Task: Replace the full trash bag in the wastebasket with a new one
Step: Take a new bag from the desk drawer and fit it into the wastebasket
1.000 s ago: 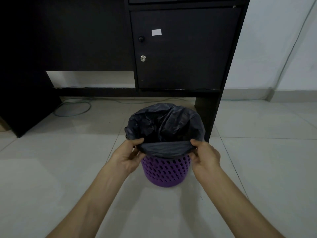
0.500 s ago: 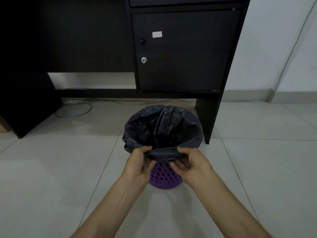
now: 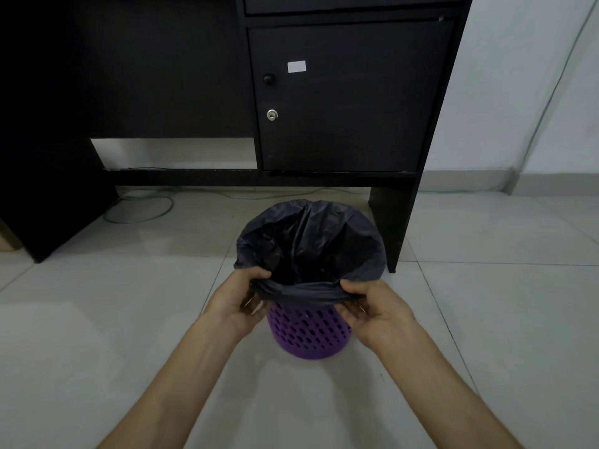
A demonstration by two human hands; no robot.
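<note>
A purple perforated wastebasket point(image 3: 309, 333) stands on the tiled floor in front of a dark desk. A black trash bag point(image 3: 311, 241) lines it, its mouth open and its edge folded over the rim. My left hand point(image 3: 238, 301) pinches the folded bag edge at the near left of the rim. My right hand point(image 3: 374, 307) pinches the same edge at the near right. The stretch of bag between my hands is pulled taut. What lies inside the bag is too dark to see.
A dark desk with a locked cabinet door point(image 3: 343, 98) stands right behind the basket; its side panel point(image 3: 392, 222) is close to the basket's right. A green cable point(image 3: 139, 209) loops on the floor at the left. Pale floor tiles point(image 3: 97, 319) lie around the basket.
My hands drew together on the near rim half a second ago and have now spread apart again, still pinching the bag edge. The view shifted slightly downward.
</note>
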